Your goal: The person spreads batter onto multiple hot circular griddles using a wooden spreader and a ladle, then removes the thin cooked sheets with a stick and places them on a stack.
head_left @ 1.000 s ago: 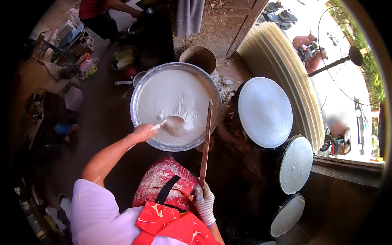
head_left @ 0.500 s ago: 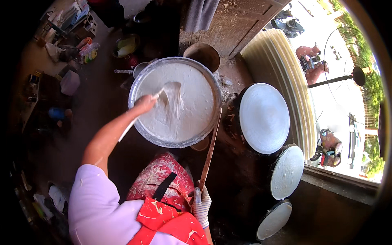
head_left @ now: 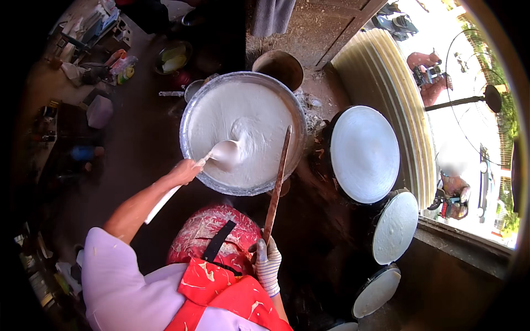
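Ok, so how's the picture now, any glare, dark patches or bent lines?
Head view: glare bleaches the sunlit pale ground outside, and one spot out there is blurred; same head view: shadow swallows much of the dark brown floor, the ridged cream-coloured panel curves, yet the bare left hand and white long-handled ladle read clearly.

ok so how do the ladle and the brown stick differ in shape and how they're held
The ladle ends in a rounded bowl, while the brown stick is long, narrow and straight. The ladle looks whitish; the stick is brown. The bare left hand grips the ladle, whereas the right hand, in a striped glove, holds the stick by its lower end. Both are one-handed holds.
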The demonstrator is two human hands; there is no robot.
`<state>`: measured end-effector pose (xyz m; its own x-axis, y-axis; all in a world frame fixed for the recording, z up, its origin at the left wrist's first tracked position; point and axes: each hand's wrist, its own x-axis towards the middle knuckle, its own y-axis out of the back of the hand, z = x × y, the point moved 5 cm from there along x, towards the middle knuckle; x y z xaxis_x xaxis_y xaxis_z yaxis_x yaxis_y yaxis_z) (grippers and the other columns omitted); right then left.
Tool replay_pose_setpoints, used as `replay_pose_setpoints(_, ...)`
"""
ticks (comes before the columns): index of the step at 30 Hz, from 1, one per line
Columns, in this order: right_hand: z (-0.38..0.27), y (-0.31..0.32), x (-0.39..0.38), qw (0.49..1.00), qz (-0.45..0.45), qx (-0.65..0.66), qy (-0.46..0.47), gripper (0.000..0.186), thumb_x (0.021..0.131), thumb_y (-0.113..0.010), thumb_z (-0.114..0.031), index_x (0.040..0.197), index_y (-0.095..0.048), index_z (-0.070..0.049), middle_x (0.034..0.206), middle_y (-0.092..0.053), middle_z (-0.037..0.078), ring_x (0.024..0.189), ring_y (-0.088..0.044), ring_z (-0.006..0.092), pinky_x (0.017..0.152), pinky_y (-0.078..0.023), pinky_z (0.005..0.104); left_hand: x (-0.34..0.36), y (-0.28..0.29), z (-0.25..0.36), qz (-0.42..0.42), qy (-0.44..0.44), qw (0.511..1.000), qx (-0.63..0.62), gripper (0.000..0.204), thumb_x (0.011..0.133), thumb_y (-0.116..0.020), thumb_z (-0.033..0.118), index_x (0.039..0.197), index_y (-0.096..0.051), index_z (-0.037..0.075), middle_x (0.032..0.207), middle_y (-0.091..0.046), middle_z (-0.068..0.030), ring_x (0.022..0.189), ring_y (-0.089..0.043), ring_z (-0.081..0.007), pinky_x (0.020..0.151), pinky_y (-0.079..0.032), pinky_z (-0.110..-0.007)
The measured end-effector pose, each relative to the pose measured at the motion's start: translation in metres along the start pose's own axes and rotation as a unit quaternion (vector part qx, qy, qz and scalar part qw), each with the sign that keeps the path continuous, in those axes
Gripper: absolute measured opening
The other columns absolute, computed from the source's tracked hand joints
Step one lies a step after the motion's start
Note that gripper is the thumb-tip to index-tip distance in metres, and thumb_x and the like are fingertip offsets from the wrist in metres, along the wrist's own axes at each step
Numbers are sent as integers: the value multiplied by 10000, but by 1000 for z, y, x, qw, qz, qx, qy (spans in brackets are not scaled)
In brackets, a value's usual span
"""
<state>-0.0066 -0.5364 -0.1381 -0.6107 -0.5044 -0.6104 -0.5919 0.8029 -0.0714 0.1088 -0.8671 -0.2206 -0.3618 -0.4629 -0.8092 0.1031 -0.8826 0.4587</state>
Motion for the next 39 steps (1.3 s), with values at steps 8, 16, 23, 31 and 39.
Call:
replay_pose_setpoints(8,-33,28,3,1000,4,-11,25,314,913,-507,-171,1186,-526,-19,651,-557,-2,482,-422,19,455,-352,178,-60,-37,48,90,-189,971,115,272,855,-542,255,985,-600,23,848,-617,-230,822,-598,-391,700,-449,-456)
replay_pose_setpoints(16,4,84,-37,992,121,-25,13,350,897,-550,-203,1194,-523,-20,666,-568,1,518,-425,28,492,-337,181,137,-51,164,137,-262,922,249,325,832,-533,339,862,-643,35,862,-637,-205,792,-624,-370,668,-483,-471)
replay_pose_setpoints(23,25,90,-43,995,97,8,-5,334,899,-545,-193,1188,-524,-25,666,-565,-1,487,-406,27,469,-328,185,174,-89,120,251,-122,954,108,354,839,-538,366,894,-618,26,916,-633,-203,869,-607,-380,711,-480,-465)
replay_pose_setpoints(31,-12,101,-28,994,-36,-71,70,280,908,-511,-155,1150,-537,-16,685,-571,-14,570,-458,32,538,-390,192,-45,-42,90,55,-131,983,113,325,832,-557,305,864,-608,-15,699,-600,-171,653,-608,-269,608,-439,-411)
replay_pose_setpoints(39,-13,102,-18,983,-79,-121,110,283,915,-495,-157,1161,-529,-23,663,-559,-7,546,-445,29,513,-378,188,-152,-7,112,195,-247,947,63,290,890,-526,301,876,-586,18,593,-491,-50,554,-495,-131,535,-403,-298)
